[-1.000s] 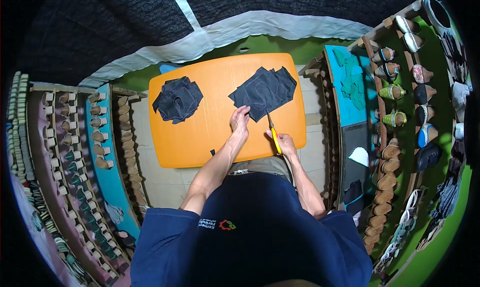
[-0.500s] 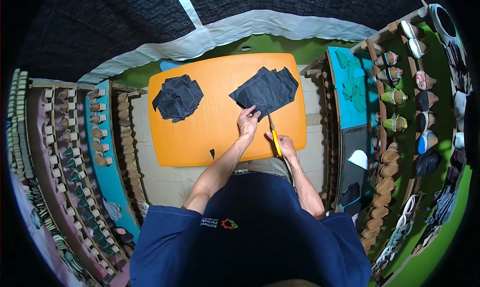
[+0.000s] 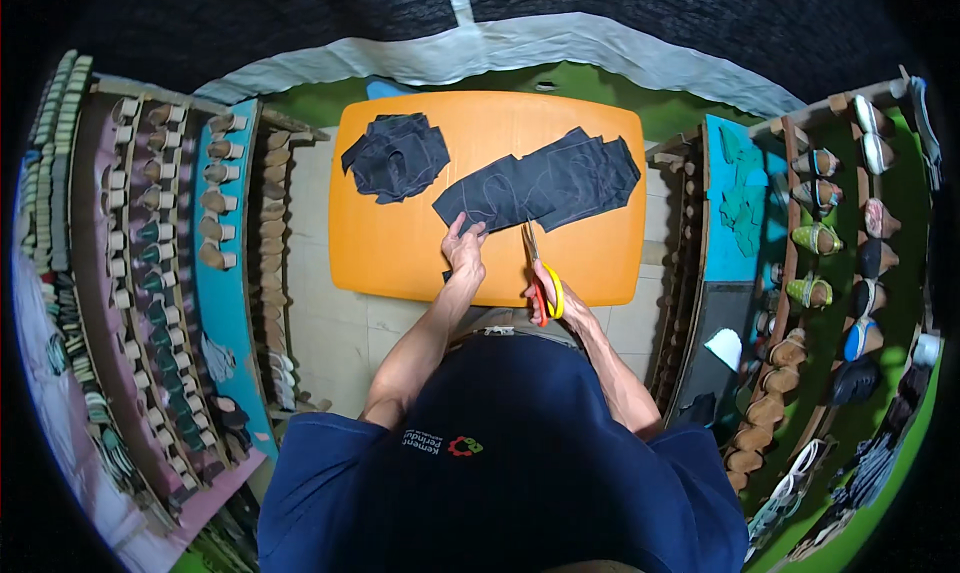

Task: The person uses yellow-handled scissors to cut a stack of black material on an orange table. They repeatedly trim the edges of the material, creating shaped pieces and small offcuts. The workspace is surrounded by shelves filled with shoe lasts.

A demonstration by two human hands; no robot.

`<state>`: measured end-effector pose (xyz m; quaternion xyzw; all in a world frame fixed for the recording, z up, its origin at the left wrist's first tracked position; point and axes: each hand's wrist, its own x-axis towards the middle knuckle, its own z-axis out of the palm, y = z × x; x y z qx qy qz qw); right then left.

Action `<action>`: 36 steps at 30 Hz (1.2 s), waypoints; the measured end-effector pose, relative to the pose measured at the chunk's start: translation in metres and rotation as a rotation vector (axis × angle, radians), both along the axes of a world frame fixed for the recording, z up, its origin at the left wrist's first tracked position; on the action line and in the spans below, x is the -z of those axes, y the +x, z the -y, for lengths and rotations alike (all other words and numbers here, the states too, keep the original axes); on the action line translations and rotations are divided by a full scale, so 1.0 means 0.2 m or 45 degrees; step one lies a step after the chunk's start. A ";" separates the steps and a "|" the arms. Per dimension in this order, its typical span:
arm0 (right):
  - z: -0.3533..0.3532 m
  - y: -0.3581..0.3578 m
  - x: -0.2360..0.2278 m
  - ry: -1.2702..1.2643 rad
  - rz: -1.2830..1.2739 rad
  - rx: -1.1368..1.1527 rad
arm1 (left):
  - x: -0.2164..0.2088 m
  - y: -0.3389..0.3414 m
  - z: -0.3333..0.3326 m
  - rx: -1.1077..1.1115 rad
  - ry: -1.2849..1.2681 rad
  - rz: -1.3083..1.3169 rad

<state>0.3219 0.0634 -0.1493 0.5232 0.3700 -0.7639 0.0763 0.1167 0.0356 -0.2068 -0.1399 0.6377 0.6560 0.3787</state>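
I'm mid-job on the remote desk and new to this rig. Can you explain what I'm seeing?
No robot here: a person works bare-handed. The view comes from a fisheye camera on their head, looking down, so straight edges bend. On the orange table lie a black pile at left and black cloth at right. The right hand holds scissors, tips at the cloth's near edge. The left hand has fingers at that edge too; whether they pinch it, I can't tell.

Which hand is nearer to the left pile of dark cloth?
Left. The left hand is to the lower right of the pile; the right hand, holding scissors, is farther right.
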 end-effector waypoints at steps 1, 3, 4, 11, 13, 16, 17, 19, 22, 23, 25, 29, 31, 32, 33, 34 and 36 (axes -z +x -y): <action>0.00 -0.04 -0.01 -0.022 0.000 0.028 | -0.01 0.00 0.02 -0.011 -0.015 -0.001; 0.00 -0.08 -0.04 0.058 0.046 0.013 | -0.03 0.01 0.07 -0.023 -0.033 -0.002; 0.00 -0.09 -0.07 0.103 0.073 0.009 | -0.01 0.01 0.09 -0.023 -0.031 0.003; -0.03 -0.13 -0.14 0.083 0.053 0.082 | 0.11 0.15 0.11 -0.076 0.398 0.399; -0.03 -0.13 -0.14 0.088 0.046 0.090 | 0.12 0.17 0.06 -0.070 0.474 0.486; -0.04 -0.13 -0.14 0.081 0.044 0.113 | 0.16 0.17 -0.03 -0.110 0.478 0.468; -0.04 -0.13 -0.14 0.078 0.045 0.124 | 0.16 0.18 -0.05 -0.072 0.447 0.449; -0.03 -0.15 -0.13 0.075 0.056 0.166 | 0.14 0.19 -0.08 0.004 0.384 0.410; -0.04 -0.16 -0.09 0.082 0.048 0.161 | 0.08 0.22 -0.12 0.016 0.322 0.320; -0.04 -0.17 -0.10 0.091 0.034 0.155 | 0.07 0.23 -0.13 0.001 0.281 0.317; -0.03 -0.17 -0.09 0.103 0.012 0.138 | 0.05 0.24 -0.13 0.026 0.273 0.282; -0.02 -0.18 -0.05 0.099 0.006 0.120 | 0.04 0.25 -0.12 0.019 0.274 0.280; -0.02 -0.18 -0.03 0.096 0.015 0.121 | 0.03 0.25 -0.11 0.029 0.270 0.289; -0.01 -0.18 -0.01 0.099 0.017 0.122 | 0.03 0.25 -0.11 0.035 0.269 0.294; -0.01 -0.18 0.00 0.101 0.020 0.124 | 0.03 0.24 -0.11 0.049 0.266 0.287; -0.01 -0.18 -0.01 0.098 0.013 0.115 | 0.03 0.24 -0.11 0.058 0.262 0.279; -0.02 -0.19 -0.02 0.094 0.001 0.097 | 0.04 0.24 -0.11 0.066 0.260 0.275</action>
